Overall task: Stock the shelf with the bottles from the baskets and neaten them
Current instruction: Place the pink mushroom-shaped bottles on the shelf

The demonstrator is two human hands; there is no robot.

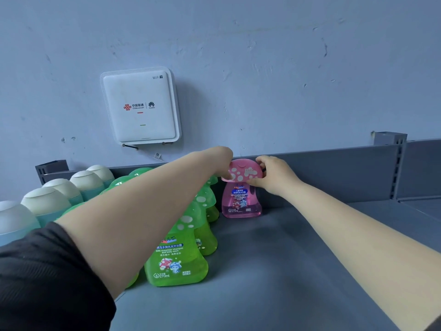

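**Both hands on the pink mushroom bottle at the back of the shelf**

The left hand [220, 161] reaches across the green row and takes the left edge of the pink bottle's [241, 194] spotted mushroom cap, its thumb curled against the cap's front; the other fingers are hidden behind the cap. The right hand [274, 175] comes in from the other side and pinches the right edge of the same cap, thumb under the rim and fingers curled over the top and back. Both hands are therefore closed narrowly round the cap, holding one bottle between them.

The pink bottle stands upright on the grey shelf [274, 271], close to the shelf's back wall, just beside the far end of the green row and to its right. Its label faces the camera. It is the only pink bottle in view.

The green mushroom-capped bottles [177, 261] stand in a line running from the front toward the back wall; about four show in this line, and the left forearm covers part of them, so the full count cannot be told. More green caps show behind the arm, to the left.

Further left, five bottles with cream rounded caps [46, 203] and pale blue bodies form another row, front to back.

A white router box [140, 106] hangs on the wall above the shelf.
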